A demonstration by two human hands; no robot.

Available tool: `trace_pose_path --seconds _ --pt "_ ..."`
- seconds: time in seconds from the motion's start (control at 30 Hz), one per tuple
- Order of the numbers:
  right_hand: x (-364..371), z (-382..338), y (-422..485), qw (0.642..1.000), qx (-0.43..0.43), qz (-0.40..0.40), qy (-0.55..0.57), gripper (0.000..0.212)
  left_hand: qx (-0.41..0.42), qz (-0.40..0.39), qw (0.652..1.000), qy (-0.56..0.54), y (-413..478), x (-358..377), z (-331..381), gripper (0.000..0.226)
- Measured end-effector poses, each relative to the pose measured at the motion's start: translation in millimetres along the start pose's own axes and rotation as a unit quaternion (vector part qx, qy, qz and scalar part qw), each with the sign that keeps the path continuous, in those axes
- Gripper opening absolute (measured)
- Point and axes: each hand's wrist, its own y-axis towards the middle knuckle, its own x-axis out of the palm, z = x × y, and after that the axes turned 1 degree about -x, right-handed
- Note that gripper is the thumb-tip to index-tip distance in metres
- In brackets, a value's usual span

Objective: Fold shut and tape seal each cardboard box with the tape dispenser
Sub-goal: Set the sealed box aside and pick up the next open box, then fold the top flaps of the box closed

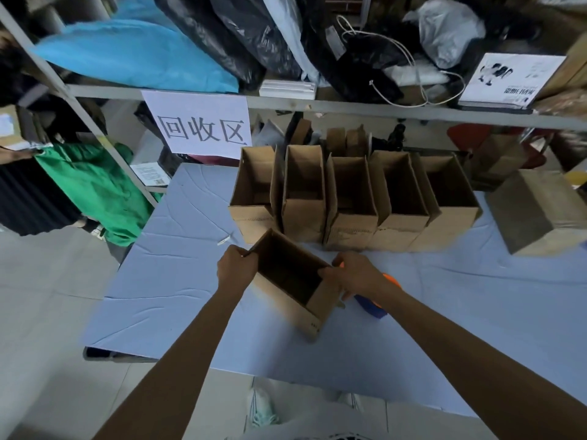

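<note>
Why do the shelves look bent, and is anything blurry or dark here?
Head view: the wide-angle lens bows the shelf rail; corners are soft, yet the sign reads clearly; lighting is dim and even, with the cardboard box dark inside.

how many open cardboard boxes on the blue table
6. A row of five at the back: leftmost, second, middle, fourth, rightmost. The sixth sits in front, held by left hand and right hand. Others may hide behind.
</note>
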Motion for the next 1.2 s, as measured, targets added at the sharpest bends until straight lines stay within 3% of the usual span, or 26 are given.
trace_pose_path --seconds 0.13,0.27,0.4,0.5,0.7,0.8,0.87,1.2 --pt "3 5 6 0.988 -0.027 0.064 0.137 0.031 0.005 -0.077 0.996 0.046 0 -11 -11 0.039" --pt "7 11 10 0.970 -0.019 0.115 0.215 0.026 0.070 -0.036 0.990 0.113 -6 -13 -17 0.036" --pt "11 13 12 0.969 -0.061 0.150 0.185 0.017 0.085 -0.030 0.996 0.019 -9 -15 -24 0.028" --pt "6 16 14 0.966 -0.101 0.110 0.211 0.020 0.095 -0.068 0.990 -0.074 -10 -13 -33 0.026" --pt "6 25 10 0.971 -0.155 0.084 0.164 0.064 0.135 -0.102 0.963 -0.208 -15 -5 -36 0.023" --pt "4 31 10 0.977 -0.161 0.054 0.131 0.077 0.174 -0.126 0.961 -0.172 -12 -6 -45 0.045" --pt "2 35 11 0.983 -0.164 0.051 0.070 0.074 0.207 -0.128 0.963 -0.116 -10 -4 -51 0.051" --pt "7 41 17 0.980 -0.167 0.104 0.002 0.048 0.177 -0.095 0.973 -0.112 -2 4 -54 0.008"
